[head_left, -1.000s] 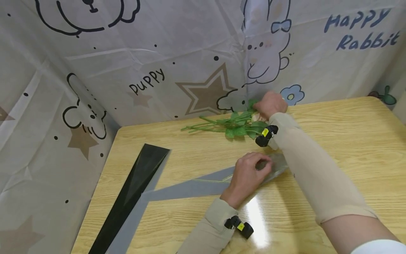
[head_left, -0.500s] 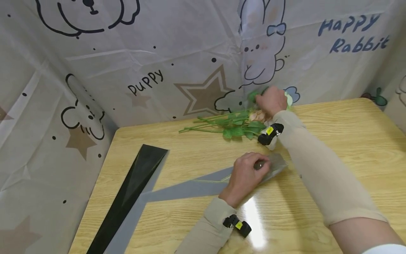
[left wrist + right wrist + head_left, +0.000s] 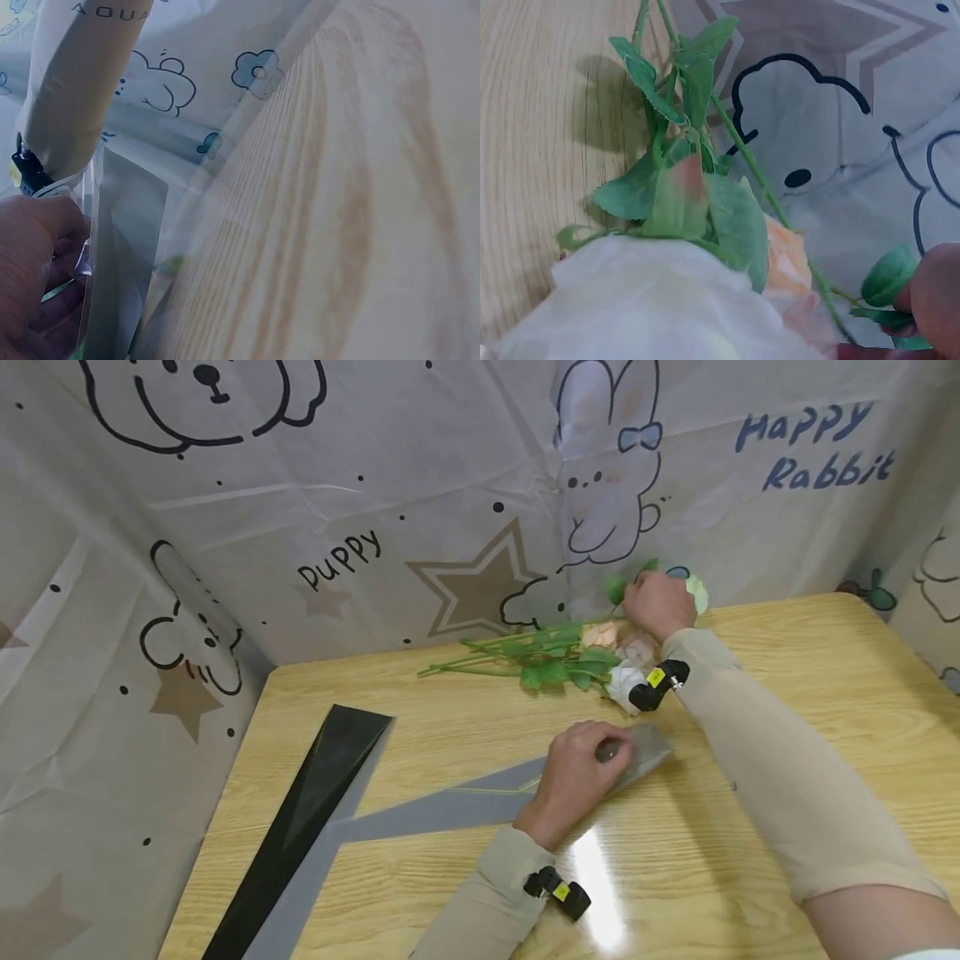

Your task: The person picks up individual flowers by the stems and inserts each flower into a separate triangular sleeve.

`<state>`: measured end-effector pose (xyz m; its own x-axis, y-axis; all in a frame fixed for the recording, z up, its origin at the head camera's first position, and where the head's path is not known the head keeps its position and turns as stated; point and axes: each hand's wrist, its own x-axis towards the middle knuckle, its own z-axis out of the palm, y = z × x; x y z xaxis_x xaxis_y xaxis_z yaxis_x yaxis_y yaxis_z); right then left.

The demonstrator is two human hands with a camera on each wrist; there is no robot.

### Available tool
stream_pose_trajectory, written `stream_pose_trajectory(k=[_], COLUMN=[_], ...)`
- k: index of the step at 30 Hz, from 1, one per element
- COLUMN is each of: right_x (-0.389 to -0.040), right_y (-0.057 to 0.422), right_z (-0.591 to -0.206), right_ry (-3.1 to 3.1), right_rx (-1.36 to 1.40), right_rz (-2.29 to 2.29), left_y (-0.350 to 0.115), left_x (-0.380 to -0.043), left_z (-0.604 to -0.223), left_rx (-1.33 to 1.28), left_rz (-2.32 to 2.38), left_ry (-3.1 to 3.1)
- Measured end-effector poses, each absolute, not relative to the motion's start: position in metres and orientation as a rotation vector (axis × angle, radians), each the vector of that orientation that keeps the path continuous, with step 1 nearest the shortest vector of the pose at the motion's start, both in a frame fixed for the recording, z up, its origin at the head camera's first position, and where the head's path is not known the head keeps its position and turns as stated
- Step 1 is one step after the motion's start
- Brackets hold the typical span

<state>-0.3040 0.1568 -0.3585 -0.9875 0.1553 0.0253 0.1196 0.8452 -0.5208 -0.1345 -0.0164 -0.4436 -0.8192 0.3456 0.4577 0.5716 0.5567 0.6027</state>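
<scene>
Now the left hand [image 3: 573, 781], fingers curled, grips the grey sleeve [image 3: 457, 810]. Behind that sleeve, the right hand [image 3: 658, 606] pinches the pale-green flower [image 3: 698, 593], its stem stretching leftward! Loose flowers [image 3: 551, 672] lie between flower and sleeve; left of the sleeve, the black wrapper [image 3: 300, 827].

Head view: forward and down across the bench [image 3: 397, 881]. Wrist views: close, oblique; all three share the printed backdrop [image 3: 450, 460].
</scene>
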Motion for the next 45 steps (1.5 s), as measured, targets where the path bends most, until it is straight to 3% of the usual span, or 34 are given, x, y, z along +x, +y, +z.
stream_pose_trajectory(k=[6,16,23,30,45], right_x=[-0.306,-0.307,-0.309,-0.305,-0.294], right_y=[0.166,0.171,0.173,0.179,0.196], right_z=[-0.372,-0.382,-0.387,-0.384,-0.371], right_ry=[-2.875,-2.351,-2.002,-1.627,-1.403], right_rx=[-0.316,-0.782,-0.985,-0.987,-0.710], right_rz=[0.954,1.604,1.803,2.135,2.255], left_y=[-0.017,-0.017,-0.016,-0.017,-0.016], left_x=[-0.135,-0.136,-0.136,-0.135,-0.135], left_z=[-0.445,-0.447,-0.447,-0.447,-0.447], left_rx=[-0.765,-0.766,-0.772,-0.771,-0.753], left_rz=[-1.123,-1.091,-1.103,-1.105,-1.116], left_ry=[-2.503,-2.508,-2.495,-2.491,-2.482])
